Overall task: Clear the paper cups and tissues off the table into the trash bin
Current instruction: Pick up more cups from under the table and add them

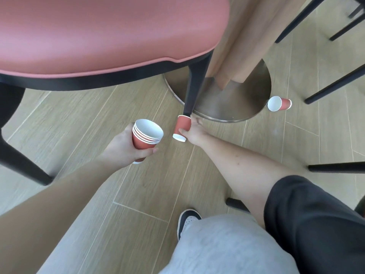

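My left hand (122, 149) holds a stack of several nested red paper cups (147, 135), white inside, mouths up, above the wooden floor. My right hand (192, 129) grips a single red paper cup (182, 126) by its side, mouth tilted downward, right beside a black chair leg (194, 89). Another red paper cup (278, 103) lies on its side on the floor at the right edge of the round metal table base (233, 103). No tissues or trash bin appear in this view.
A pink-seated chair (98, 32) with black legs fills the upper left. The wooden table pedestal (250, 36) rises from the metal base. More black chair legs (333, 86) stand at the right. My shoe (187, 218) and grey trouser leg are below.
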`<act>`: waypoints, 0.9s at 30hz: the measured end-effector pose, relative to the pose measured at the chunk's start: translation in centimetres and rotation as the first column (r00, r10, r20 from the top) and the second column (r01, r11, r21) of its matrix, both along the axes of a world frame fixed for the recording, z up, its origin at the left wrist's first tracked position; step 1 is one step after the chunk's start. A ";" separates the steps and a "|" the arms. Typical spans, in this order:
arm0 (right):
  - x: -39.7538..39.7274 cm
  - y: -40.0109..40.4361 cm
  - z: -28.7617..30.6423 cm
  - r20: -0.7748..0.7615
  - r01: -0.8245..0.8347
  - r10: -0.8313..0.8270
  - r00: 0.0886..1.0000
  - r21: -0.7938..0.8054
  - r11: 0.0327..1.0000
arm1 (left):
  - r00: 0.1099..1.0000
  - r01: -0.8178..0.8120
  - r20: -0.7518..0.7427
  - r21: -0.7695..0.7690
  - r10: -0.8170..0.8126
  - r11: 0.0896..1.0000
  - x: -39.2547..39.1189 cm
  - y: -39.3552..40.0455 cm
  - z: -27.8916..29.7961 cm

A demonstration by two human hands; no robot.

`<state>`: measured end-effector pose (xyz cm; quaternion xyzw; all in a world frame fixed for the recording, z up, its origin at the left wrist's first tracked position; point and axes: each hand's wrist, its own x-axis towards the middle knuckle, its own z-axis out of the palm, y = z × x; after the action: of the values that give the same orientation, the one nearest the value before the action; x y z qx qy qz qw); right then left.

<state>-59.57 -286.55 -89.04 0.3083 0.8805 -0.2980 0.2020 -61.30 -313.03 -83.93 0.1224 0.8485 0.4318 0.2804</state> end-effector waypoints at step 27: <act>4.2 -5.3 8.3 -0.727 -0.094 0.096 0.680 0.043 0.995 | 0.998 0.056 0.037 -0.019 -0.056 0.998 -0.3 2.5 -2.0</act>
<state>-55.38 -291.89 -80.78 0.1190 0.9035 -0.3839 -0.1491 -61.62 -310.58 -85.94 0.1354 0.8438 0.4173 0.3091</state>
